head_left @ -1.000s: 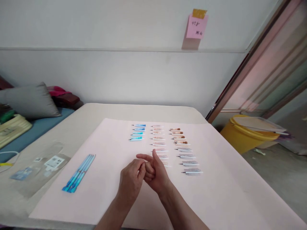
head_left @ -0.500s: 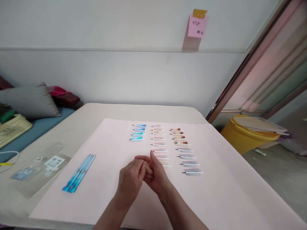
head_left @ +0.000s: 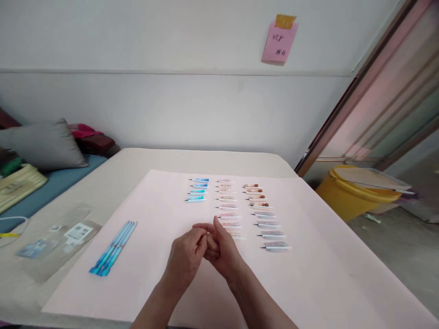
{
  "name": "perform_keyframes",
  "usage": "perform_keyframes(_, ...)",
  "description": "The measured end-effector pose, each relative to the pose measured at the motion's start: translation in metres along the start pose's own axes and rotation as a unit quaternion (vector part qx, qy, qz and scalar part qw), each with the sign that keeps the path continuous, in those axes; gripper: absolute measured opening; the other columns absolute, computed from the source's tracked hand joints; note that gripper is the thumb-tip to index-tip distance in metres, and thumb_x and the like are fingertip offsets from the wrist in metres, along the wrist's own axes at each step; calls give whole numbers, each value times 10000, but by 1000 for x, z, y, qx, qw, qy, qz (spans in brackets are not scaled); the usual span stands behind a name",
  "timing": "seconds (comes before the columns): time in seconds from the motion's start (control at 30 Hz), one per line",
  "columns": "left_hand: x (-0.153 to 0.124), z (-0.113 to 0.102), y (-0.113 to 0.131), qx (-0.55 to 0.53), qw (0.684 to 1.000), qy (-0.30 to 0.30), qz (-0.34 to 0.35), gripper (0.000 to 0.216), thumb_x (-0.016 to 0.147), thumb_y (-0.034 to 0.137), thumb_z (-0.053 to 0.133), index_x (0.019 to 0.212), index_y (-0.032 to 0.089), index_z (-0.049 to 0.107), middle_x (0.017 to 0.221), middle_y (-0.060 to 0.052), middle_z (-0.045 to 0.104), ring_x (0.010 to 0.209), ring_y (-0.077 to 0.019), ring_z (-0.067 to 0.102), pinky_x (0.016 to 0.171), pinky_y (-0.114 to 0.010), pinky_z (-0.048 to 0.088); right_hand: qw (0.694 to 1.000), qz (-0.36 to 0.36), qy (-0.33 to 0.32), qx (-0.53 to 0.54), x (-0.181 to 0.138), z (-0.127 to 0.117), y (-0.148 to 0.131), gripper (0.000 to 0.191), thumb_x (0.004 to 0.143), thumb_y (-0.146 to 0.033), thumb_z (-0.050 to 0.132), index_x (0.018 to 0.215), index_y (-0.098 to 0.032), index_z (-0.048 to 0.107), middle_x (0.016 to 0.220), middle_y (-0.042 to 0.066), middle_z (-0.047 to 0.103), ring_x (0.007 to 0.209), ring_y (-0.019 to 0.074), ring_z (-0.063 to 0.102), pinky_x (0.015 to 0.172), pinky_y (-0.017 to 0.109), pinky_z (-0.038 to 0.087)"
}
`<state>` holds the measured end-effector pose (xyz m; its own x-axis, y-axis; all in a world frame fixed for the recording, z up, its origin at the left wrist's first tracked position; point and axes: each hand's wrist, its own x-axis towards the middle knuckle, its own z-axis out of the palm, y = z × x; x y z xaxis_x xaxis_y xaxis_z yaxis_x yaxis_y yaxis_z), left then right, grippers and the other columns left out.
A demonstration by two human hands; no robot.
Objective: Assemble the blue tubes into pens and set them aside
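Clasping hands (head_left: 187, 256), slender blue pens (head_left: 115, 256), smooth pinkish sheet (head_left: 147, 292)

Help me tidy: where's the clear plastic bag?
In the head view, the clear plastic bag lies at left on the table, left of the long blue pens.

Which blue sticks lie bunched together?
The slanted bunch on the left of the sheet: its sticks lie side by side. The other blue sticks lie spaced apart in a column, farther from the person.
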<state>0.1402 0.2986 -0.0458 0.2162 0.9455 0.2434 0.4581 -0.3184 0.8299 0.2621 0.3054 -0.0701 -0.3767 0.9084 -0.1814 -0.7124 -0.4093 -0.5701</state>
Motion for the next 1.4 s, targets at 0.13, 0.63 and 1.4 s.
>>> perform_keyframes(0.13, -1, 0, 2, 0, 1000, -3, 3, 120, 770, 236, 531, 786, 243, 650, 738, -7, 640, 648, -149, 549, 611, -238, 371, 1000, 5, 23, -11, 0, -1, 0, 548, 791, -587, 472, 937, -91, 654, 321, -110, 231, 350, 35, 126, 396, 205, 87)
perform_keyframes(0.63, -1, -3, 5, 24, 999, -37, -3, 168, 763, 167, 471, 829, 221, 616, 772, 14, 642, 649, -119, 558, 591, -213, 403, 999, 31, 6, 43, 2, -1, 0, 554, 786, -590, 478, 927, -84, 653, 301, -122, 192, 324, 29, 88, 357, 187, 68)
perform_keyframes(1.4, -1, 2, -3, 90, 995, -39, 32, 202, 847, 199, 384, 840, 205, 586, 794, -7, 623, 679, -119, 561, 634, -233, 418, 996, 44, -40, 70, 5, -9, 4, 513, 823, -553, 453, 940, -93, 645, 289, -124, 211, 312, 30, 79, 342, 173, 81)
